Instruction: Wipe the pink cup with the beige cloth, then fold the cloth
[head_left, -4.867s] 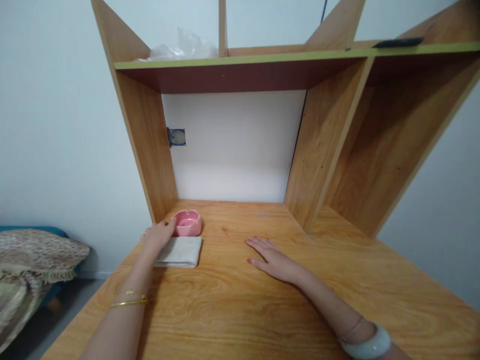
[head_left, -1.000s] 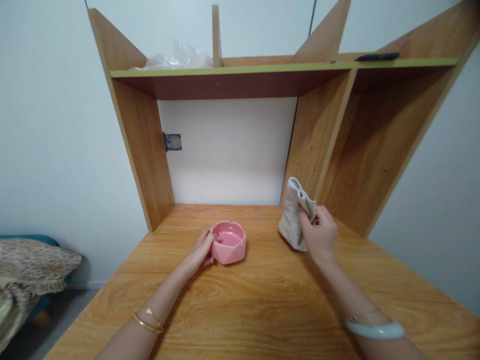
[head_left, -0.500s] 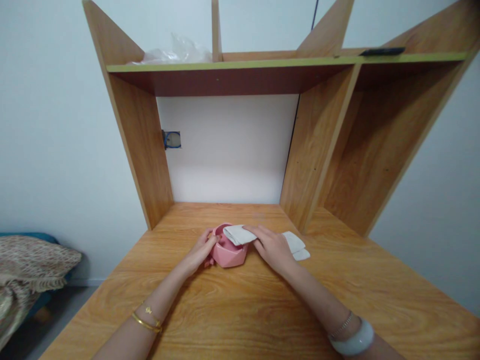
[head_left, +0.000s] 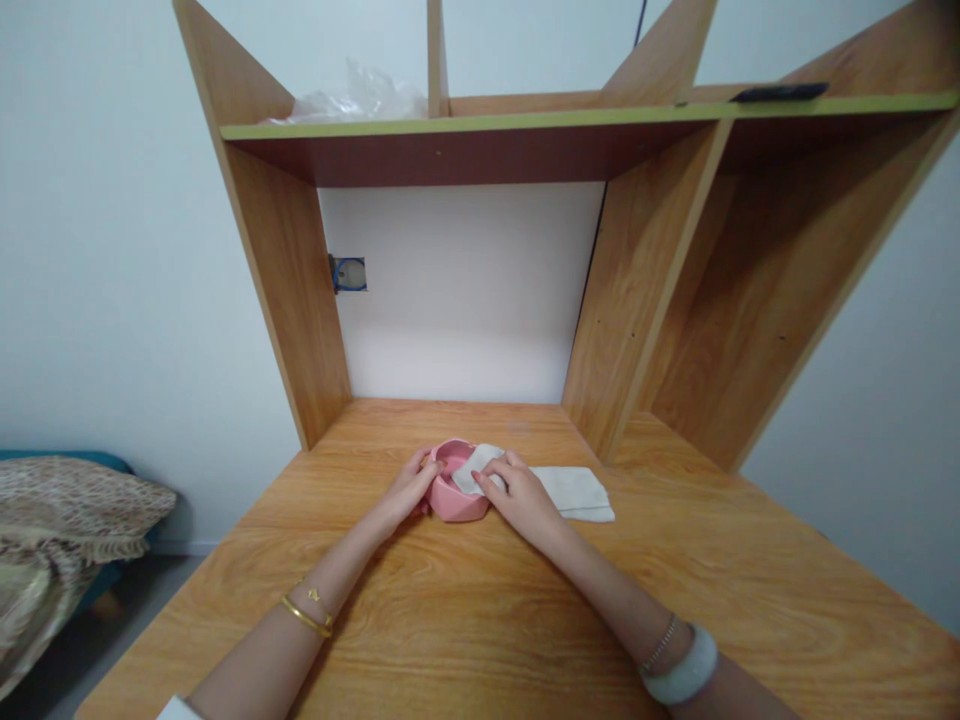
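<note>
A small pink dish (head_left: 453, 497) with a notched rim sits on the wooden desk (head_left: 480, 620), near its middle. My left hand (head_left: 409, 488) grips the dish's left side, fingers curled on the rim. My right hand (head_left: 517, 493) presses a white cloth (head_left: 574, 489) into the dish's hollow, fingertips bent over the cloth. The rest of the cloth trails flat on the desk to the right of the dish.
A wooden hutch (head_left: 645, 290) rises at the back with side panels and a green-edged shelf. Crumpled clear plastic (head_left: 360, 98) and a flat dark object (head_left: 780, 92) lie on the shelf. A bed with a patterned cover (head_left: 60, 530) stands at the lower left.
My left hand slid the dish from the back left to the middle. My right hand lifted the cloth, brought it down over the dish, and now pushes it inside.
</note>
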